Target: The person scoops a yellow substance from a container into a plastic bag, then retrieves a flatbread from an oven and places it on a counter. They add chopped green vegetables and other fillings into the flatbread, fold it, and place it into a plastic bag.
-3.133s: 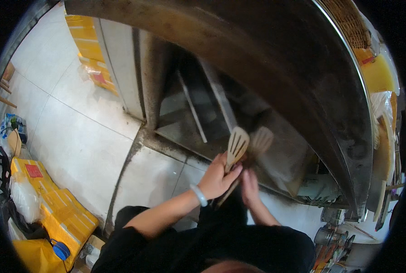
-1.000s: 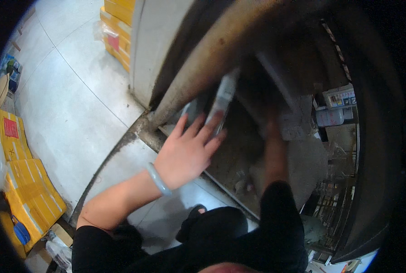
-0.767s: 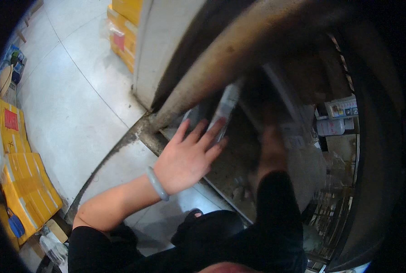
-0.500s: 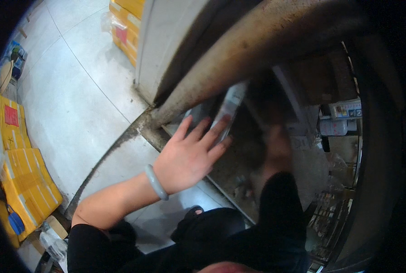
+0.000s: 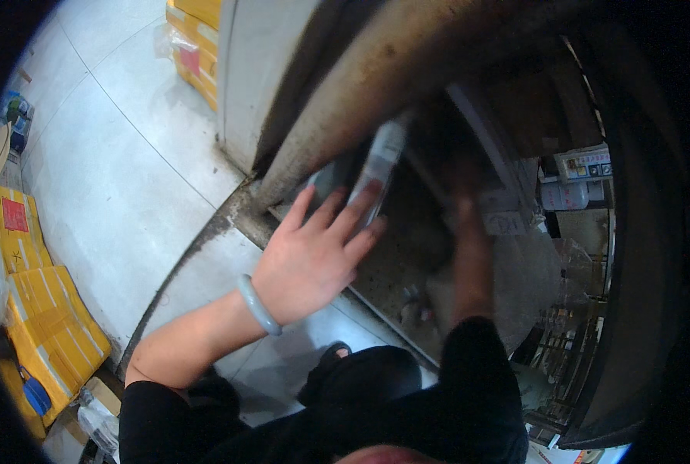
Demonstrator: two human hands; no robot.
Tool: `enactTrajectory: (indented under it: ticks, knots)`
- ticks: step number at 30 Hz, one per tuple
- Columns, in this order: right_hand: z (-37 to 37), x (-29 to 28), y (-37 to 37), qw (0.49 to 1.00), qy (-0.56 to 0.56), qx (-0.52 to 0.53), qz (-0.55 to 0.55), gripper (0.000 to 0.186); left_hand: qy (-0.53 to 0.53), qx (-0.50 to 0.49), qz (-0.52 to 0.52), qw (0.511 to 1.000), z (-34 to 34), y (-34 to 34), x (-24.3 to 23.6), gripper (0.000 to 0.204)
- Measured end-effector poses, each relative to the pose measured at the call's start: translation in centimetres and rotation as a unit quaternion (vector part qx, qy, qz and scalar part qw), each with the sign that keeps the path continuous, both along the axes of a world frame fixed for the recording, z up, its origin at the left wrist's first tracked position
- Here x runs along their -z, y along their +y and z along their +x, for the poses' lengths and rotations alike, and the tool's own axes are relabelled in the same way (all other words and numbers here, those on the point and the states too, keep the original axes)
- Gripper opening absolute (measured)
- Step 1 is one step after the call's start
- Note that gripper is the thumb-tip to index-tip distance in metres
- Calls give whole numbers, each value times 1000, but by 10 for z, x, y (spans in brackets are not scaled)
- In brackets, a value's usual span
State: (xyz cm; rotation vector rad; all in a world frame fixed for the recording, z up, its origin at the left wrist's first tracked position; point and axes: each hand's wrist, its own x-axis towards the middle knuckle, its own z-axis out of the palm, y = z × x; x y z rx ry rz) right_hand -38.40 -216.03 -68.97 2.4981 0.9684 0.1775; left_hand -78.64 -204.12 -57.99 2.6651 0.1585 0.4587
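Observation:
My left hand (image 5: 306, 263), with a pale bracelet (image 5: 258, 304) at its wrist, spreads its fingers over a long, clear-and-white plastic package (image 5: 385, 151). Its fingertips overlap the lower end of that package; whether they press on it is hard to tell. My right hand (image 5: 464, 189) reaches into the dark space under a thick, stained brown edge (image 5: 345, 104). Shadow and blur hide its fingers and anything they may hold. A white box or panel (image 5: 484, 143) stands just beyond it.
Yellow taped boxes (image 5: 55, 317) are stacked at the left, with another yellow stack (image 5: 198, 62) at the top. Small litter (image 5: 414, 305) lies on the dark floor below my right forearm. Crowded shelves (image 5: 565, 340) line the right side. A white panel (image 5: 256, 69) stands upright beside the brown edge.
My right hand has gone farther into the dark space, away from me. My left hand stays spread beside the plastic package. The whole view has shifted slightly.

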Motion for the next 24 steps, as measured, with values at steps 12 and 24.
enactTrajectory:
  ticks: [12, 24]
  knots:
    - [38, 65, -45, 975, -169, -119, 78, 46, -8, -11, 22, 1000, 3, -6, 3, 57]
    - [18, 49, 12, 987, 65, -41, 144, 57, -24, -1, -7, 1000, -6, -7, -4, 53]
